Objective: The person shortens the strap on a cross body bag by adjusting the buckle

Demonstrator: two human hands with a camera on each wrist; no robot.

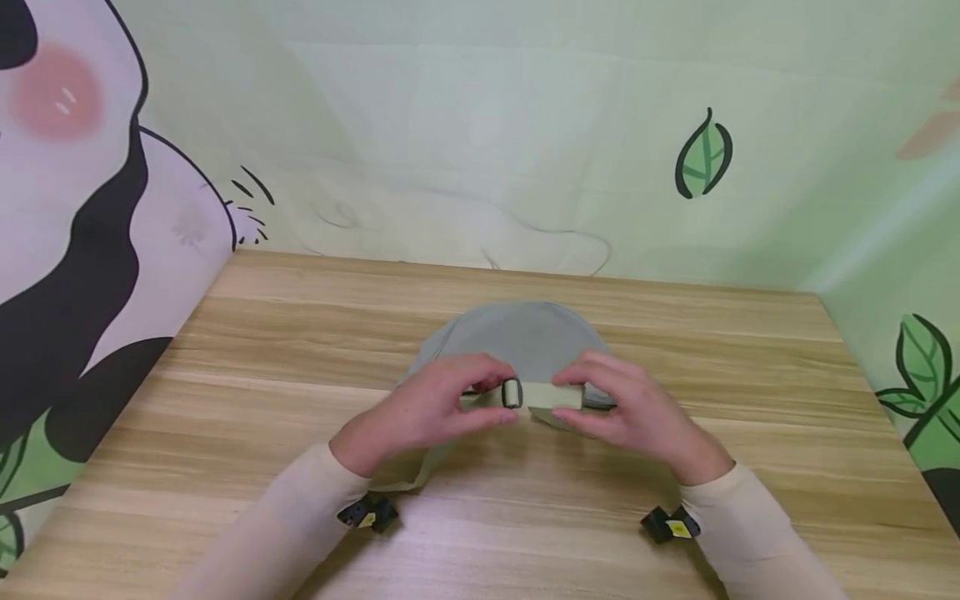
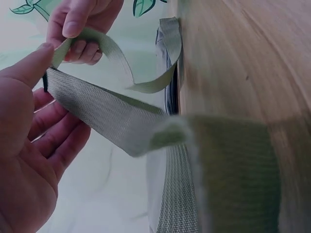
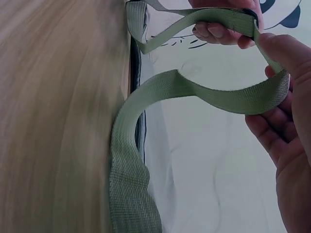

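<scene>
A grey bag [image 1: 525,337] with a rounded outline lies on the table behind both hands. Its pale green webbing strap [image 1: 538,395] is lifted and threads through a small dark slider buckle [image 1: 512,393]. With thumb and fingers, my left hand [image 1: 438,400] pinches the strap at that buckle. My right hand [image 1: 637,408] grips a stretch of strap just to the right. In the left wrist view, wide grey-green webbing [image 2: 97,109] hangs from the left fingers. A slack curve of strap [image 3: 233,97] runs from the right hand down to the table in the right wrist view.
The wood-grain table [image 1: 247,408] extends around the bag. Behind it stands a pale green wall covering [image 1: 450,125] with a printed panda and leaves. A dark zipper edge [image 3: 141,126] runs along the bag. Small black devices [image 1: 367,512] sit at both wrists.
</scene>
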